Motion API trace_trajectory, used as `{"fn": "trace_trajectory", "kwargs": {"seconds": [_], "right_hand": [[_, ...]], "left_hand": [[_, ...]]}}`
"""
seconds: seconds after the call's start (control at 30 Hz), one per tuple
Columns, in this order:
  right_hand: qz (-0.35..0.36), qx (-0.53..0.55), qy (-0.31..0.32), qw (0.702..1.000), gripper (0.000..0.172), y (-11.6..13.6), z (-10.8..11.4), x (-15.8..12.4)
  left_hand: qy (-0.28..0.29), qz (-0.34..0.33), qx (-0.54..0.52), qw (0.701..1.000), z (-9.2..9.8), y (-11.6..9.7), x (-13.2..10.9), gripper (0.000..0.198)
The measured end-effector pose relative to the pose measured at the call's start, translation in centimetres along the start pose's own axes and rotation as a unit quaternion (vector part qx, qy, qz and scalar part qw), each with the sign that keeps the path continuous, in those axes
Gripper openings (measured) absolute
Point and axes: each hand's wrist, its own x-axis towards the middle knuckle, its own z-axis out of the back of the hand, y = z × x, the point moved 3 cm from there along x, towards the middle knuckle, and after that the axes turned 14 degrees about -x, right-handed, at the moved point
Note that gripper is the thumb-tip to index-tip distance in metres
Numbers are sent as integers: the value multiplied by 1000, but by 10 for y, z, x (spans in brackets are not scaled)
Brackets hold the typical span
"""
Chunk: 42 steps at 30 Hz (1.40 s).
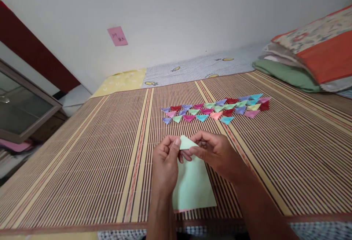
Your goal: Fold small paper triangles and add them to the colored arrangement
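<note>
A small piece of pale green paper [186, 143], folded to a triangular shape, is held up between my two hands. My left hand [168, 155] pinches its left end, thumb in front and fingers curled behind. On the right end, my right hand [213, 152] grips it between thumb and fingers. Beneath both hands a larger pale green sheet [194, 187] lies flat on the striped mat, with a thin pink edge showing along its bottom. Beyond my hands, several small folded paper triangles [202, 117] in many colours lie in rows.
The striped bamboo mat [82, 152] covers the bed. Folded bedding [324, 56] is piled at the back right. A pink note [117, 36] sticks to the white wall. At the left stands a glass-fronted cabinet [24, 104].
</note>
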Motion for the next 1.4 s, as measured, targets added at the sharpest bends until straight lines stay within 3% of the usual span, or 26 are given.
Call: {"fn": "trace_trajectory", "kwargs": {"seconds": [0.23, 0.53, 0.67, 0.83, 1.0, 1.1, 1.2, 1.4], "right_hand": [[6, -59, -44, 997, 18, 0, 0, 0], [11, -192, -67, 979, 26, 3, 2, 0], [15, -176, -77, 981, 21, 2, 1, 1], [22, -138, -91, 986, 18, 2, -2, 2], [23, -129, -105, 986, 20, 2, -1, 4], [-13, -68, -132, 989, 23, -2, 3, 5], [-48, 16, -126, 991, 25, -6, 4, 4], [-77, 80, -100, 989, 24, -3, 1, 2]], "left_hand": [[-7, 6, -5, 1000, -2, 2, 0, 25], [-39, -67, 197, 977, -9, -6, -4, 24], [-37, -75, 236, 968, -11, -8, -5, 24], [-23, -50, 219, 974, -13, -5, -5, 29], [-38, -47, 132, 989, -13, 1, -5, 10], [-3, -61, 117, 991, -11, -1, -5, 8], [34, -34, 62, 997, -8, -5, -5, 8], [5, -27, -6, 1000, -6, -8, -3, 10]]}}
